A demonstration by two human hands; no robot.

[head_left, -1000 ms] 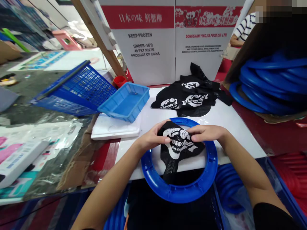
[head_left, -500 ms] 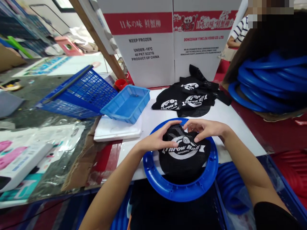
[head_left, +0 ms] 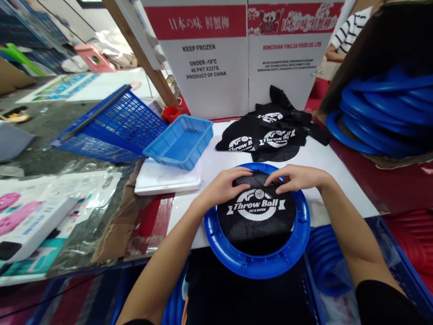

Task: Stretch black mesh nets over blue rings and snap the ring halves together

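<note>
Head view: the left hand [head_left: 221, 187] and the right hand [head_left: 294, 177] lie palm-down at lower centre of the frame, forearms converging from the bottom corners, fingers loosely spread and fingertips pressing the far edge of a black mesh net [head_left: 256, 215]; neither hand is closed around it. The net, printed in white "Throw Ball Fly & Catch", lies spread flat inside a blue plastic ring [head_left: 260, 264] that overhangs the near edge of the white board [head_left: 334, 180]. A pile of like nets [head_left: 270, 135] lies behind, at upper centre.
</note>
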